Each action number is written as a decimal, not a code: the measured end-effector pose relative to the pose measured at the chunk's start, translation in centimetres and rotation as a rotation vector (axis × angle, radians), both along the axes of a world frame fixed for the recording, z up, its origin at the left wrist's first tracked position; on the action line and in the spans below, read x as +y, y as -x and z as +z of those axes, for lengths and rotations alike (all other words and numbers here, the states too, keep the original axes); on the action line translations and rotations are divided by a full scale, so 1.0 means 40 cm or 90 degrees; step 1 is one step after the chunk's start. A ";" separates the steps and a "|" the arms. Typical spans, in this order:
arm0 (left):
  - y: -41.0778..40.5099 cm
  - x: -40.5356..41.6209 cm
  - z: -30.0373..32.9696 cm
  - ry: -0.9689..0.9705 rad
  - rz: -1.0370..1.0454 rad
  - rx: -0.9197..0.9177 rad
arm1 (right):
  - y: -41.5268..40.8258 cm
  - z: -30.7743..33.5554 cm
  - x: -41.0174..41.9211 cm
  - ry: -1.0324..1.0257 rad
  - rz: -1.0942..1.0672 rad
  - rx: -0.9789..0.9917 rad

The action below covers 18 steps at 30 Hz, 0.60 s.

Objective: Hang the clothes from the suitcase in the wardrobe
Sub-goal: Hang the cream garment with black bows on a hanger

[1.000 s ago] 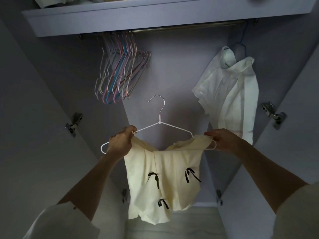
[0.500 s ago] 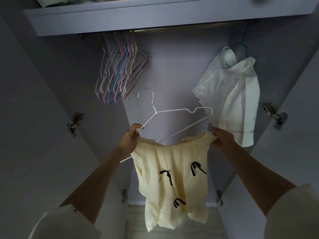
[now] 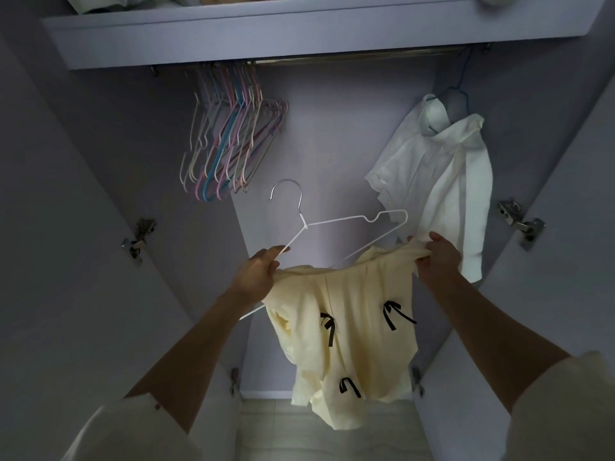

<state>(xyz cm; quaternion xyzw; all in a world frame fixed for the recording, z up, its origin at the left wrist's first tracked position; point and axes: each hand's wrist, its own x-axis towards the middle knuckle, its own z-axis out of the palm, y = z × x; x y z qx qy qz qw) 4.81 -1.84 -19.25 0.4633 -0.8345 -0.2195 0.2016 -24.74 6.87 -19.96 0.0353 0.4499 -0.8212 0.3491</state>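
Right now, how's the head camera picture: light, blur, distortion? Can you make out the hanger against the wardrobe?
Head view: dim, wardrobe interior in shadow; the cream top and hanging white shirt are the brightest areas. Wide-angle bending splays the doors outward. No obvious motion blur; the white hanger reads clearly against the dark back panel.

Worn at head height, just before the open wardrobe (image 3: 332, 144), facing forward into it and tilted slightly up under the shelf (image 3: 199, 38) and rail (image 3: 349, 58). Wide-angle, close enough for both forearms to reach in from the lower corners. Only one view, so nothing shared.
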 end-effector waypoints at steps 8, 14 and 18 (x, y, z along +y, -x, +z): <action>-0.016 0.006 0.021 -0.052 -0.085 -0.123 | -0.012 0.009 0.010 -0.025 0.007 0.063; -0.019 0.003 0.029 -0.031 -0.012 -0.139 | -0.014 0.016 0.009 -0.021 0.044 0.058; -0.042 -0.015 0.024 -0.037 0.021 -0.161 | 0.000 0.039 0.024 -0.048 0.247 0.097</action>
